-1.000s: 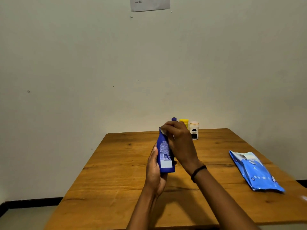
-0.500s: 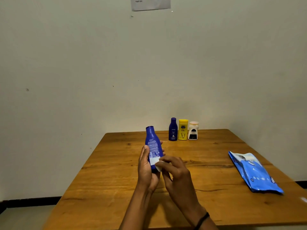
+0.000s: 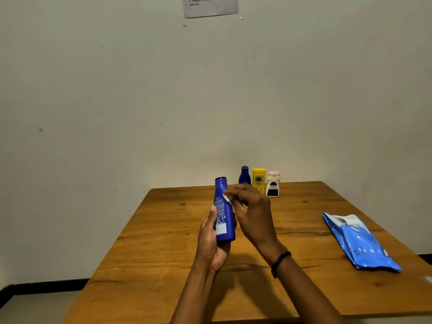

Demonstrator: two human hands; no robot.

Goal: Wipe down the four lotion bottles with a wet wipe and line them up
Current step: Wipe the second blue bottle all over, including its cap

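My left hand [image 3: 210,244] grips a tall blue lotion bottle [image 3: 224,211] by its lower half, upright above the wooden table [image 3: 163,253]. My right hand [image 3: 252,211] pinches a small white wet wipe [image 3: 227,199] against the bottle's upper part, just below the neck. Three more bottles stand in a row at the table's far edge by the wall: a small dark blue bottle [image 3: 244,175], a yellow bottle [image 3: 258,179] and a white bottle with a black label [image 3: 272,184]. My right hand hides the bases of the blue and yellow ones.
A blue wet-wipe pack [image 3: 360,242] lies flat near the table's right edge. A paper notice [image 3: 210,5] is taped high on the wall behind the table. Dark skirting [image 3: 42,286] runs along the floor at the left.
My right hand slid the wipe from the bottle's top down to its base, then back up to the neck. The left hand keeps holding the bottle, now a little higher.
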